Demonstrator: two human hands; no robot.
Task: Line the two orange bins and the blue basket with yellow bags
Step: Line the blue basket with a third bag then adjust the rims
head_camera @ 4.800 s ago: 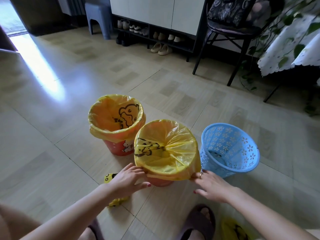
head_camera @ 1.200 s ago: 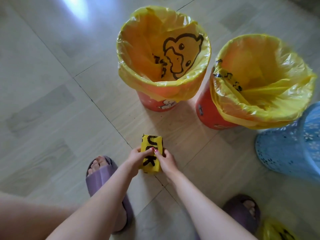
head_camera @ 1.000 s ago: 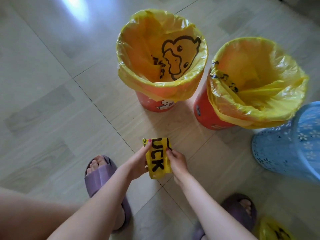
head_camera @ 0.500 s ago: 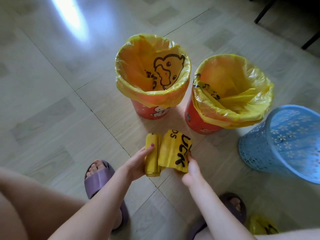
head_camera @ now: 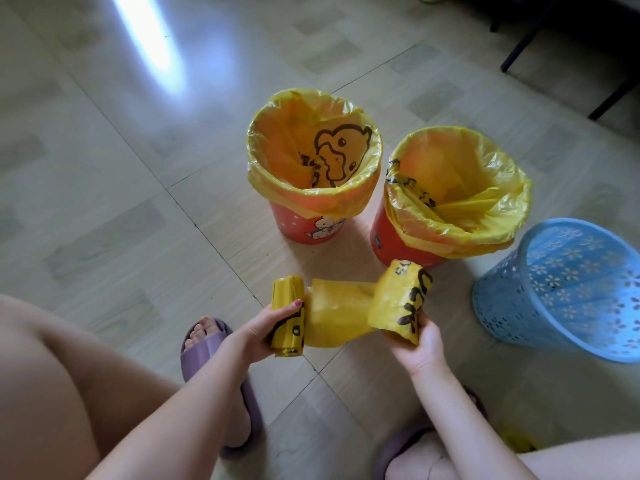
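1. In the head view, the readable writing sits on the unrolled yellow plastic bag (head_camera: 398,303) at lower centre: bold black letters, of which we make out "CK" running down its free end and a smaller "05" or "S0" near its top edge. We cannot read more.
2. The rear orange plastic bin (head_camera: 308,230), at centre frame, carries a small white cartoon animal on its wall, and its yellow liner (head_camera: 311,157) shows a black-outlined duck drawing inside.
3. The second orange plastic bin (head_camera: 391,244) stands just right of the first, nearly touching it. Its yellow liner (head_camera: 460,188) is folded over the rim, with a black printed strip along the left inner side.
4. The blue perforated plastic basket (head_camera: 568,289), patterned with flower cut-outs, stands at right, tilted toward us and unlined.
5. Around these we see the pale tiled floor (head_camera: 104,202), a bright glare streak at upper left, dark chair legs (head_camera: 519,46) at upper right, purple slippers (head_camera: 207,344) at bottom, and a scrap of yellow plastic (head_camera: 519,441) at lower right.
6. Our left hand (head_camera: 266,327) grips the yellow roll of bags (head_camera: 287,317), fingers curled round it, a pink-nailed thumb on top.
7. Our right hand (head_camera: 420,344) pinches the free end of the unrolled bag from beneath. The hands are apart, with the bag stretched between them, in front of the two bins and left of the basket.
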